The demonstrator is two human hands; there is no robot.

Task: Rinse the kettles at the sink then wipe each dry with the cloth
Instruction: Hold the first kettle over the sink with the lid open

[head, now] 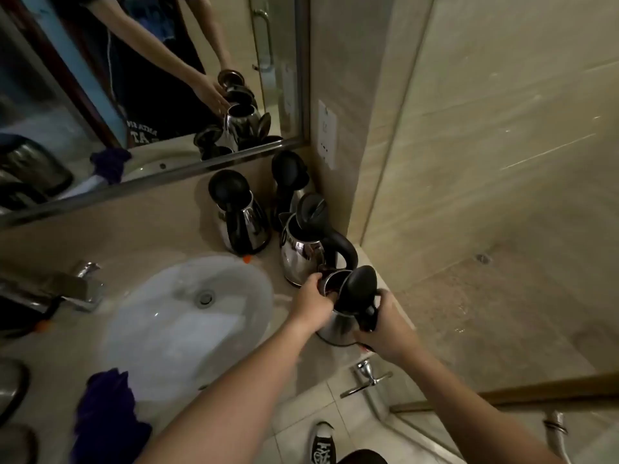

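A steel kettle point(338, 326) with its black lid up stands at the counter's right front edge. My left hand point(313, 301) grips its rim at the open mouth, fingers inside. My right hand point(385, 324) holds its black handle. Three more steel kettles with raised lids stand behind: one close by point(301, 252), one near the mirror point(246, 222), one in the corner point(291, 182). The white sink point(174, 316) lies to the left. A purple cloth point(107, 416) lies on the counter at the sink's front left.
A chrome tap point(72, 286) sits left of the basin. More kettles show at the far left edge point(13, 386). A mirror point(134, 78) runs along the back. A glass shower wall point(502, 195) bounds the right. A wall valve point(366, 376) sticks out below the counter.
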